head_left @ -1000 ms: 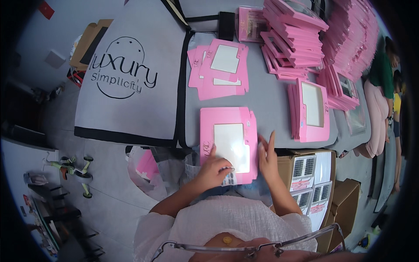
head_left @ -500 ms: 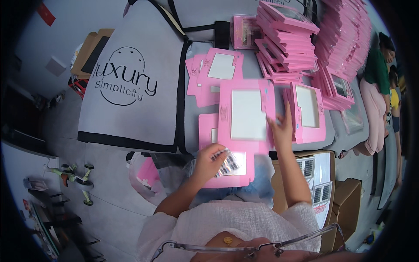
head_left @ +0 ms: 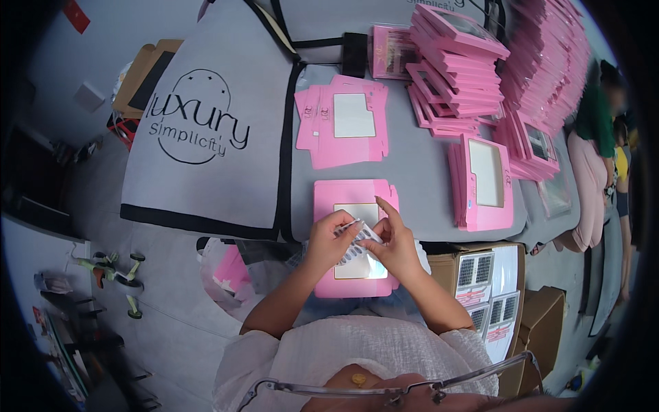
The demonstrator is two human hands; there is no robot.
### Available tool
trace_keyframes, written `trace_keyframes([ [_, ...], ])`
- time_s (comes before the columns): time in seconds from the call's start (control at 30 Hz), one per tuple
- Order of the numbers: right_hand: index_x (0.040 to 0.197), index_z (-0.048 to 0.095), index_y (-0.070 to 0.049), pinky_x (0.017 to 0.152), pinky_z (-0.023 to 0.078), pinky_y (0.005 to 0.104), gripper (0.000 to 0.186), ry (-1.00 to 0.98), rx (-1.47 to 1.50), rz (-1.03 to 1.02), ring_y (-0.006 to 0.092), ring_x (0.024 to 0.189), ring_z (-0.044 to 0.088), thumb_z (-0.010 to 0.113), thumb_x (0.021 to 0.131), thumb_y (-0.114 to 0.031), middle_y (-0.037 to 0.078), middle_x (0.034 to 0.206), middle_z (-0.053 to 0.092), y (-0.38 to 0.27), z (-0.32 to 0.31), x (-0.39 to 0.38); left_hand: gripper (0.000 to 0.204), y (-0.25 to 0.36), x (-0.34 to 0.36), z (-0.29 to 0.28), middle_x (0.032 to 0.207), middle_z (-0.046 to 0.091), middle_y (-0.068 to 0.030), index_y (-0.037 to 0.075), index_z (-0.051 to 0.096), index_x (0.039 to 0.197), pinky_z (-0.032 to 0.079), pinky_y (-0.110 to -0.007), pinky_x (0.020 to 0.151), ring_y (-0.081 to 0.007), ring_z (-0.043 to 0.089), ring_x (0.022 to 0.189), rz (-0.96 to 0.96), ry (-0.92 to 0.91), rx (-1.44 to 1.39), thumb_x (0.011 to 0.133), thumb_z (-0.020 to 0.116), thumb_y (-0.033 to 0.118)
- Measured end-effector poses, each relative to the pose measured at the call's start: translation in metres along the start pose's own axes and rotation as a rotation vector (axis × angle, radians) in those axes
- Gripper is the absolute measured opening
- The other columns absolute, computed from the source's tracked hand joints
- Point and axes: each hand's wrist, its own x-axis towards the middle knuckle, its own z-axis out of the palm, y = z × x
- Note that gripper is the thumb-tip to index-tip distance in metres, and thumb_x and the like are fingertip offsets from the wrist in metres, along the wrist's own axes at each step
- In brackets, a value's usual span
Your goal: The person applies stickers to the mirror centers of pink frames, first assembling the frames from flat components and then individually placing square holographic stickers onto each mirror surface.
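My left hand (head_left: 325, 242) and my right hand (head_left: 397, 246) meet in front of my body. Between their fingertips is a small pale sheet (head_left: 354, 255) with rows of dark oval patches, tilted, its upper edge pinched by both hands. Beneath them lies a flat pink box (head_left: 325, 196) with a white panel in its middle; it reaches over my lap. My right index finger sticks up, while the thumb presses on the sheet. Beyond my hands, several flat pink window sleeves (head_left: 376, 151) overlap on the grey seat. A neat stack of pink boxes (head_left: 506, 214) stands to the right.
Taller piles of pink boxes (head_left: 456, 86) fill the far right. A grey padded panel (head_left: 206, 185) with black edging lies left. Below the seat at right, a cardboard box (head_left: 446, 271) holds printed cards (head_left: 473, 271). A person (head_left: 587, 151) is at the far right; a small bike (head_left: 117, 275) stands left.
My right hand has left a blurred pink window sleeve and come inward to the sheet in my left hand. That sleeve no longer covers the seat's middle. The far sleeves' top one lies straighter.
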Motion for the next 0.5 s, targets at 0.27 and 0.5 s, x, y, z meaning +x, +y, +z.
trace_keyframes([
  [0.27,0.146,0.030,-0.009,0.058,0.042,0.0210,0.084,0.029,0.094,0.121,0.0062,0.057,0.046,0.072,0.075,0.006,0.002,0.061,0.053,0.001,-0.013,-0.024,0.008,0.002,-0.005,0.021,0.079,0.063,-0.0056,-0.001,0.063,0.091,0.048,-0.025,0.069,-0.0097,0.059,0.074,-0.013,-0.092,-0.183,0.086,0.064,0.005],
  [0.5,0.147,0.027,-0.008,0.056,0.042,0.0197,0.082,0.036,0.199,0.168,0.0050,0.057,0.045,0.069,0.078,0.007,0.001,0.061,0.054,0.005,-0.016,-0.033,0.008,-0.001,-0.008,0.033,0.075,0.061,-0.0025,-0.001,0.058,0.086,0.045,-0.023,0.065,-0.0080,0.056,0.071,0.159,-0.052,-0.035,0.088,0.062,0.005],
])
